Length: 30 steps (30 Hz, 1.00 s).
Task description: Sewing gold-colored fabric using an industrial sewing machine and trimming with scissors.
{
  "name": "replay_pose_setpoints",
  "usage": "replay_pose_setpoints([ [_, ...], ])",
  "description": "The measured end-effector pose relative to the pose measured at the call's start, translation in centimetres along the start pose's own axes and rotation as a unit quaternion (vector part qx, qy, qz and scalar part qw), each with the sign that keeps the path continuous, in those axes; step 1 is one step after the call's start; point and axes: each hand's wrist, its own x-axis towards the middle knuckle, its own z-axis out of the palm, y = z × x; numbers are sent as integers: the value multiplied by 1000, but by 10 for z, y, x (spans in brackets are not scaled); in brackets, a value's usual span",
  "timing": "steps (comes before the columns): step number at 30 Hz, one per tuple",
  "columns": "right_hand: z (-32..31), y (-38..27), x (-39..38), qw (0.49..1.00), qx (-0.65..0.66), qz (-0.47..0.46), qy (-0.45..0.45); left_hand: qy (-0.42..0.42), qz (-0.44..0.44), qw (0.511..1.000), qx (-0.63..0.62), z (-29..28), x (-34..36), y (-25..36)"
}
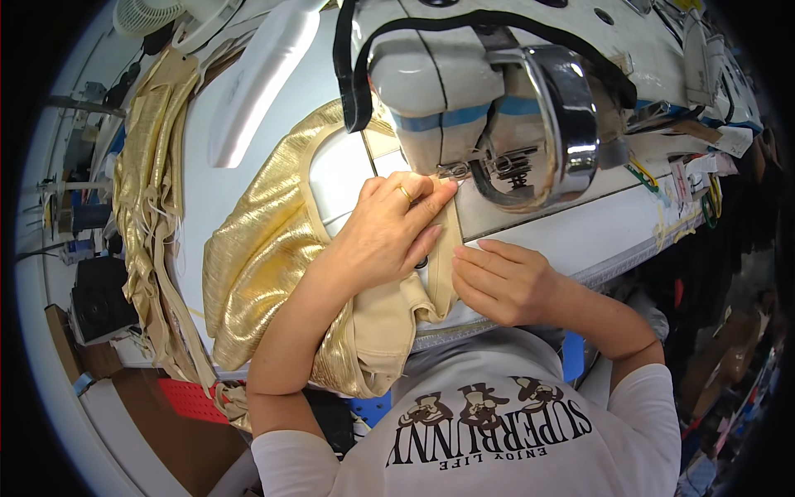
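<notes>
A shiny gold garment with a beige underside and beige edging lies bunched on the worktable, one edge running up under the sewing machine. My left hand, with a ring on one finger, rests on the beige band. Its fingertips press the cloth just in front of the presser foot, thumb spread apart. Lower down, my right hand has its fingers together at the band's right edge, pinching the cloth. The needle itself is too small to make out.
More gold pieces hang over the table's left side. A white curved lamp-like object and a fan are at the far left. A chrome ring-shaped guide juts from the machine. Scissors lie at the right; a red basket stands below left.
</notes>
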Motion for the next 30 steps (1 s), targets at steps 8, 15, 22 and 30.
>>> replay_pose_setpoints([
  [8, 1, 1, 2, 1000, 5, 8, 0, -35, -15, 999, 35, -4, 0, 2],
  [15, 5, 9, 4, 1000, 14, 23, 11, 4, 10, 1000, 21, 4, -2, -6],
  [22, 4, 11, 5, 1000, 7, 20, 8, 44, 32, 998, 22, -1, 2, -3],
  [30, 5, 14, 6, 1000, 11, 22, 8, 10, 20, 998, 51, -7, 3, -3],
])
